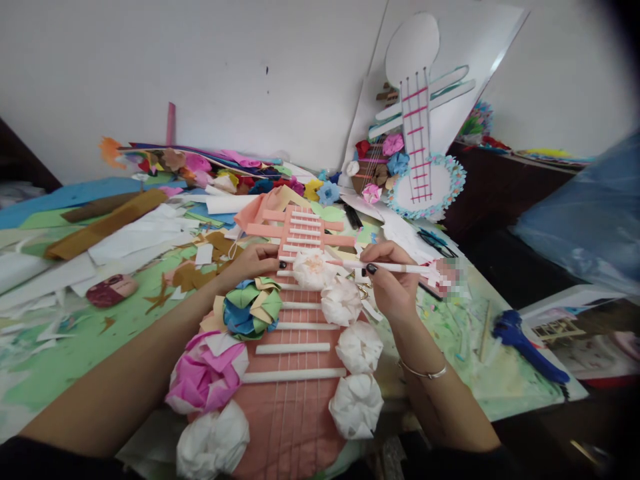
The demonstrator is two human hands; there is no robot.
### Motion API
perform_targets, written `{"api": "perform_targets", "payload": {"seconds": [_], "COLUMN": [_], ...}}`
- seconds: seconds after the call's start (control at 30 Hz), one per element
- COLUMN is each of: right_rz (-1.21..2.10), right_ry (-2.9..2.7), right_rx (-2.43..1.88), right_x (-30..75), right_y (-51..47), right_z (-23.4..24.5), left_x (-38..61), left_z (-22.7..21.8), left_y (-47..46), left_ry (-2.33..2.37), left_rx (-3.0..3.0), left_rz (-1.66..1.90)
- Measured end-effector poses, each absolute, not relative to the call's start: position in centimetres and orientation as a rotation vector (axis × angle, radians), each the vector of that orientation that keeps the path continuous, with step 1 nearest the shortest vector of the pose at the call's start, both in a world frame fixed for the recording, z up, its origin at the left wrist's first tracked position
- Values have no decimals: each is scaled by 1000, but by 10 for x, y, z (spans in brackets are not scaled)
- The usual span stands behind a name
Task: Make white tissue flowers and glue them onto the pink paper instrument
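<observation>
A pink paper guitar with white fret strips lies on the green table in front of me. White paper flowers line its right side; a pink one and a blue-green one sit on its left. My left hand rests on the guitar's neck, fingers curled against the card. My right hand is closed on a thin white pen-like tool, whose tip touches the topmost white flower.
Heaps of coloured paper scraps cover the table's left and back. A second white paper guitar leans on the wall at the back right. Scissors, a blue glue gun and a blue plastic bag lie to the right.
</observation>
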State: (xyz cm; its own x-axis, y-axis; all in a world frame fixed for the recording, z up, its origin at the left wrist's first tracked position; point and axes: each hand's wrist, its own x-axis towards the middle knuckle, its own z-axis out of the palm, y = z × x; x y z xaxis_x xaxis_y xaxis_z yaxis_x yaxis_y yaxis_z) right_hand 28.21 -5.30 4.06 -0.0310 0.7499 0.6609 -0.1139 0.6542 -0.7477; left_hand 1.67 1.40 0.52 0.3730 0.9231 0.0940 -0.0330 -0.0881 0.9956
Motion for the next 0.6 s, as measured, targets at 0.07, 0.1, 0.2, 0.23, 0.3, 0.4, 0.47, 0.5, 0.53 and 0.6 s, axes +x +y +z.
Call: {"api": "perform_targets", "payload": {"seconds": [0.07, 0.1, 0.2, 0.23, 0.3, 0.4, 0.47, 0.5, 0.53, 0.6], "right_rz": [779, 788, 796, 796, 797, 796, 797, 800, 806, 819], "right_ry": [-1431, -1433, -1457, -1458, -1450, -1445, -1463, -1474, -1485, -1509], "right_rx": [-554, -554, -569, -570, -561, -551, -557, -557, -555, -547], "right_x": [282, 282, 282, 282, 282, 283, 283, 283, 283, 282], "right_y": [-53, -52, -53, -53, -53, -53, -53, -53, -53, -54], "right_z": [40, 39, 38, 38, 38, 38, 38, 38, 38, 37], "left_x": [17, 17, 17, 17, 18, 18, 19, 19, 19, 19], "left_z": [6, 6, 8, 8, 9, 9, 9, 9, 9, 9], "left_y": [14, 14, 13, 12, 11, 10, 9, 9, 9, 9], "left_ry": [877, 883, 893, 894, 892, 881, 876, 874, 872, 867], "left_rx": [1428, 1432, 1437, 1438, 1438, 1437, 1434, 1433, 1433, 1433], "left_rz": [986, 983, 975, 972, 968, 964, 967, 968, 969, 967]}}
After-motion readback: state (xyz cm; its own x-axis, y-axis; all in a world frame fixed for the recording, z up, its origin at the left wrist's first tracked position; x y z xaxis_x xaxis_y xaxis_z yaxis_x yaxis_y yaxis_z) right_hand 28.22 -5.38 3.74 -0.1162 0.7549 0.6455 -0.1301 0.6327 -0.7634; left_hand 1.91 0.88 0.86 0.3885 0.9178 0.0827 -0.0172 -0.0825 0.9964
